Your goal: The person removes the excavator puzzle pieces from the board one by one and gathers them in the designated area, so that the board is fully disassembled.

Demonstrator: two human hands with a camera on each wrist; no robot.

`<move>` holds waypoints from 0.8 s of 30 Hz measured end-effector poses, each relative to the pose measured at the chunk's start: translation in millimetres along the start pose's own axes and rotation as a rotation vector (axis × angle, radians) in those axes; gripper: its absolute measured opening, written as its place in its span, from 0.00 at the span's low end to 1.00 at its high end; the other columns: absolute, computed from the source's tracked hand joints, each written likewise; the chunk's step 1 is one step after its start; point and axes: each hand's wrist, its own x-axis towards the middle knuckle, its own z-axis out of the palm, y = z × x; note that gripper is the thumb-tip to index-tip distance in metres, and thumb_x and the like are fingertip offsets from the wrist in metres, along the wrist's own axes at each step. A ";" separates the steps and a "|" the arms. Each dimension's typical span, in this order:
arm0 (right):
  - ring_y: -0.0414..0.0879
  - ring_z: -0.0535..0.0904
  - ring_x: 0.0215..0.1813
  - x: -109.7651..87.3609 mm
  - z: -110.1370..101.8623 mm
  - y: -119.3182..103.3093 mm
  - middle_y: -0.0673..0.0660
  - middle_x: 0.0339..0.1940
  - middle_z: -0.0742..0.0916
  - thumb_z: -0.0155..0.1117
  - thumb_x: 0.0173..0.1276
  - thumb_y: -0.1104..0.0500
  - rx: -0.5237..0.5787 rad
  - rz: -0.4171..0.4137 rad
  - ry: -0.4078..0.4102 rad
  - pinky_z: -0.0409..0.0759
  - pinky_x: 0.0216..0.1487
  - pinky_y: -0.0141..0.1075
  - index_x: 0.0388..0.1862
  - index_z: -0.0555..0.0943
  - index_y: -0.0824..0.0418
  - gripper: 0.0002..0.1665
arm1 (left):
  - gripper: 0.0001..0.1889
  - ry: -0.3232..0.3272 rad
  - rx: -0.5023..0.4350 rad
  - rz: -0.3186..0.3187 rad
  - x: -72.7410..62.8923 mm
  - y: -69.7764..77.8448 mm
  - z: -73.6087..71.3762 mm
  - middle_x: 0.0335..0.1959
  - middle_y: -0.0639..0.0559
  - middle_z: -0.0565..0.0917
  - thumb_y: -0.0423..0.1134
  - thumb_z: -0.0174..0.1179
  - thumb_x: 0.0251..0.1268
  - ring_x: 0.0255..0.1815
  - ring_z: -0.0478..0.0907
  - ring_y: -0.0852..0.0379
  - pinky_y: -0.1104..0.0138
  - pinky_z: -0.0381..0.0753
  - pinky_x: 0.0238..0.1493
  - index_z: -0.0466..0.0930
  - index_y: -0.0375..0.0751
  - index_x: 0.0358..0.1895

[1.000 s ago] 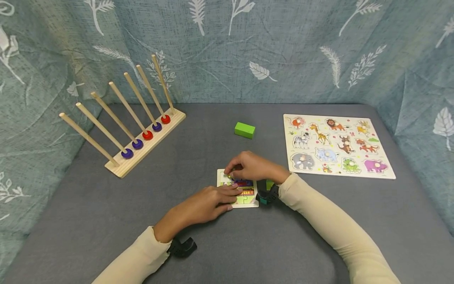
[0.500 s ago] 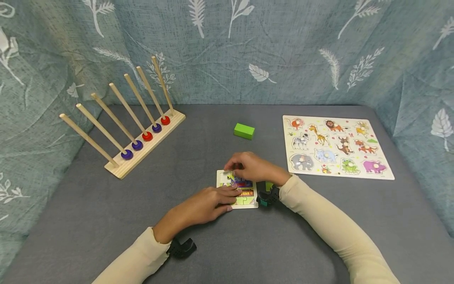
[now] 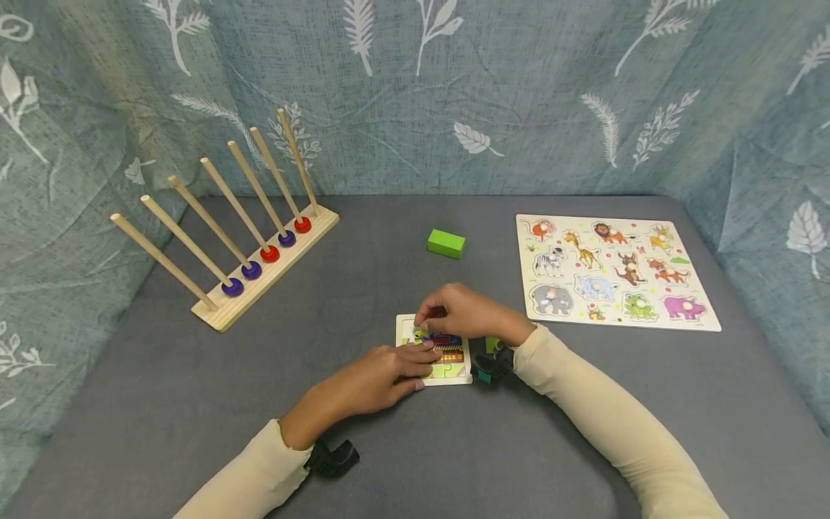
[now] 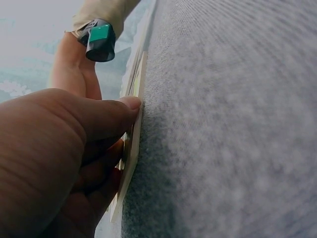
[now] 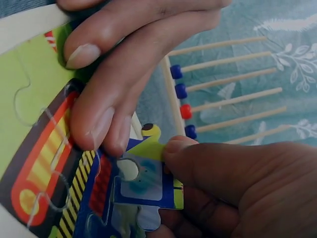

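Note:
A small jigsaw puzzle in a pale frame lies on the grey table, with a digger-like picture in yellow, red and blue. My right hand is over its far side, pinching a blue jigsaw piece between thumb and fingers. In the right wrist view that piece is tilted up from the puzzle. My left hand rests on the puzzle's left side with its fingers stretched over the pieces. The left thumb touches the frame's near edge in the left wrist view. Fingers hide part of the picture.
Behind the puzzle lies a green block. Another green thing is partly hidden under the right wrist. A wooden peg stand with red and blue beads is at left. An animal peg puzzle board lies at right. Fabric hangs behind.
My right hand has shifted slightly to the right over the puzzle, keeping its pinch. My left hand has stayed in place. The head view has tilted up a little.

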 end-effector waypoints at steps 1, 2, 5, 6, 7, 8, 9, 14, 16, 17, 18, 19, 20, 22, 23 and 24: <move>0.34 0.79 0.32 -0.6 0.0 0.3 0.48 0.32 0.87 0.64 0.68 0.65 -0.004 0.002 -0.003 0.78 0.37 0.30 0.38 0.87 0.62 0.06 | 0.20 -0.003 0.000 -0.002 0.0 -0.1 -0.1 0.67 0.49 0.73 0.36 0.60 0.69 0.69 0.66 0.54 0.56 0.69 0.64 0.77 0.37 0.62; 0.34 0.78 0.32 -1.2 0.0 0.6 0.49 0.33 0.88 0.63 0.68 0.66 -0.009 0.005 -0.005 0.78 0.38 0.30 0.39 0.87 0.62 0.06 | 0.20 -0.005 -0.001 -0.003 0.0 0.1 -0.2 0.67 0.49 0.73 0.36 0.60 0.69 0.69 0.66 0.54 0.56 0.69 0.64 0.77 0.37 0.62; 0.34 0.77 0.33 -3.4 -0.4 0.8 0.50 0.38 0.88 0.62 0.67 0.68 -0.022 0.006 -0.014 0.77 0.39 0.30 0.44 0.87 0.63 0.10 | 0.20 -0.009 0.002 -0.005 0.1 0.3 -0.5 0.67 0.50 0.73 0.36 0.60 0.70 0.69 0.66 0.54 0.55 0.70 0.63 0.77 0.38 0.63; 0.35 0.76 0.34 -3.9 -0.4 1.0 0.51 0.39 0.88 0.61 0.67 0.69 -0.024 0.005 -0.017 0.76 0.39 0.30 0.45 0.86 0.63 0.11 | 0.20 -0.010 0.001 -0.008 0.1 0.4 -0.7 0.67 0.50 0.73 0.36 0.60 0.70 0.69 0.66 0.54 0.55 0.70 0.63 0.77 0.38 0.62; 0.35 0.76 0.34 -4.4 -0.4 1.1 0.51 0.40 0.88 0.61 0.67 0.69 -0.025 0.001 -0.018 0.76 0.39 0.30 0.46 0.86 0.63 0.12 | 0.19 -0.010 0.002 -0.008 0.0 0.3 -0.6 0.67 0.50 0.73 0.36 0.60 0.70 0.69 0.66 0.54 0.55 0.70 0.63 0.77 0.38 0.62; 0.36 0.76 0.34 -4.7 -0.4 1.1 0.51 0.41 0.88 0.60 0.67 0.69 -0.023 -0.002 -0.018 0.76 0.40 0.30 0.47 0.86 0.63 0.13 | 0.19 -0.009 0.004 -0.009 0.0 0.6 -0.8 0.67 0.50 0.73 0.36 0.60 0.70 0.69 0.66 0.54 0.55 0.70 0.63 0.78 0.38 0.62; 0.36 0.76 0.35 -5.0 -0.3 1.3 0.52 0.42 0.88 0.60 0.67 0.70 -0.020 -0.009 -0.017 0.77 0.41 0.30 0.47 0.86 0.63 0.13 | 0.19 -0.010 0.006 -0.011 -0.1 0.8 -0.9 0.67 0.51 0.73 0.36 0.60 0.70 0.69 0.66 0.54 0.55 0.70 0.63 0.78 0.38 0.62; 0.37 0.79 0.41 -10.0 -1.7 2.2 0.53 0.44 0.88 0.59 0.69 0.70 0.016 -0.025 0.005 0.78 0.44 0.31 0.48 0.86 0.64 0.13 | 0.19 -0.015 0.008 -0.009 -0.3 1.6 0.4 0.67 0.50 0.73 0.36 0.60 0.70 0.69 0.66 0.55 0.56 0.69 0.64 0.77 0.38 0.62; 0.38 0.80 0.43 -13.0 -3.7 0.9 0.53 0.45 0.88 0.58 0.69 0.70 0.025 -0.018 0.020 0.78 0.44 0.32 0.49 0.86 0.64 0.13 | 0.19 -0.010 0.009 -0.002 -0.4 1.3 1.2 0.67 0.50 0.73 0.36 0.60 0.70 0.69 0.66 0.54 0.56 0.69 0.64 0.77 0.38 0.63; 0.38 0.80 0.43 -14.1 -4.8 0.3 0.54 0.45 0.87 0.58 0.69 0.70 0.028 -0.013 0.027 0.78 0.45 0.32 0.49 0.85 0.64 0.13 | 0.19 -0.006 0.012 0.003 -0.5 0.9 1.6 0.67 0.50 0.73 0.36 0.60 0.70 0.69 0.66 0.54 0.56 0.69 0.64 0.77 0.38 0.62; 0.39 0.79 0.42 -15.2 -5.9 0.0 0.54 0.46 0.87 0.58 0.69 0.70 0.026 -0.008 0.035 0.78 0.44 0.32 0.49 0.85 0.64 0.13 | 0.19 -0.002 0.014 0.006 -0.6 0.6 1.8 0.67 0.50 0.73 0.36 0.59 0.70 0.69 0.66 0.54 0.56 0.69 0.64 0.77 0.38 0.62; 0.39 0.79 0.42 -16.0 -6.8 0.2 0.54 0.46 0.87 0.58 0.69 0.70 0.023 -0.004 0.041 0.77 0.43 0.32 0.49 0.85 0.64 0.14 | 0.19 0.001 0.014 0.007 -0.7 0.4 1.6 0.67 0.50 0.73 0.35 0.60 0.70 0.69 0.66 0.54 0.56 0.69 0.64 0.77 0.38 0.62; 0.39 0.78 0.40 -17.0 -7.6 0.7 0.54 0.46 0.87 0.58 0.69 0.70 0.018 0.000 0.042 0.77 0.42 0.33 0.49 0.85 0.64 0.14 | 0.19 0.003 0.015 0.010 -0.8 0.0 1.7 0.67 0.50 0.73 0.36 0.60 0.70 0.69 0.66 0.54 0.56 0.69 0.64 0.78 0.38 0.62; 0.39 0.79 0.42 -19.0 -8.6 2.0 0.54 0.46 0.87 0.58 0.69 0.70 0.007 -0.003 0.046 0.77 0.44 0.34 0.49 0.85 0.65 0.14 | 0.19 0.004 0.020 0.012 -0.9 -0.3 1.7 0.67 0.50 0.73 0.35 0.60 0.70 0.69 0.66 0.54 0.56 0.69 0.64 0.78 0.38 0.62; 0.40 0.79 0.42 -19.9 -8.8 3.1 0.54 0.46 0.87 0.58 0.69 0.70 0.003 -0.005 0.048 0.78 0.44 0.34 0.49 0.85 0.65 0.13 | 0.19 0.004 0.019 0.010 -1.0 -0.6 1.7 0.67 0.50 0.73 0.36 0.60 0.70 0.69 0.66 0.54 0.56 0.69 0.64 0.78 0.38 0.62; 0.40 0.79 0.43 -20.8 -9.0 4.0 0.54 0.46 0.87 0.59 0.69 0.70 -0.001 -0.007 0.049 0.78 0.45 0.35 0.49 0.85 0.65 0.13 | 0.19 0.001 0.018 0.005 -0.9 -0.5 1.5 0.67 0.51 0.73 0.36 0.60 0.70 0.69 0.66 0.54 0.56 0.68 0.65 0.78 0.38 0.62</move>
